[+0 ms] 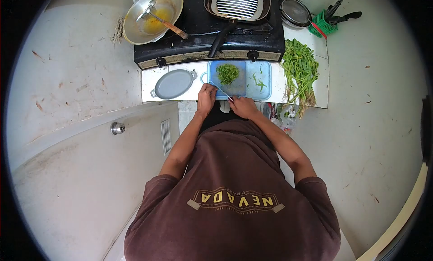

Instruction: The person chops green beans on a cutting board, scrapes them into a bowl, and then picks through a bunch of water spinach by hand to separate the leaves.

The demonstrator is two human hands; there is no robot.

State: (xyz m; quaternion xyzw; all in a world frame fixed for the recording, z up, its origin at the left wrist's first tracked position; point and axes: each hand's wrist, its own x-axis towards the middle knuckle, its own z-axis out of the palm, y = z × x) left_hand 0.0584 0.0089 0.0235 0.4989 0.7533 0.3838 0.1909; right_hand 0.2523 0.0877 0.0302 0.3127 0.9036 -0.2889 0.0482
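Observation:
My right hand [243, 106] is closed around the handle of a knife [221, 89], whose blade slants up and left over a blue cutting board [239, 88]. Near the blade's tip, at the board's lower left corner, my left hand [207, 97] has its fingers drawn together. Whatever they may pinch is too small to make out. A heap of finely chopped greens [227, 74] lies on the board, beyond the blade. On the right, a light blue tray [266, 91] carries a few loose green pieces [259, 83].
A grey oval dish [174, 84] sits left of the board. Leafy greens with roots [300, 71] lie at the right. Behind stands a black stove [191, 46] with a wok [131, 24], a ladle [169, 27] and a grill pan [218, 40]. A green basket [322, 25] holds dark-handled utensils.

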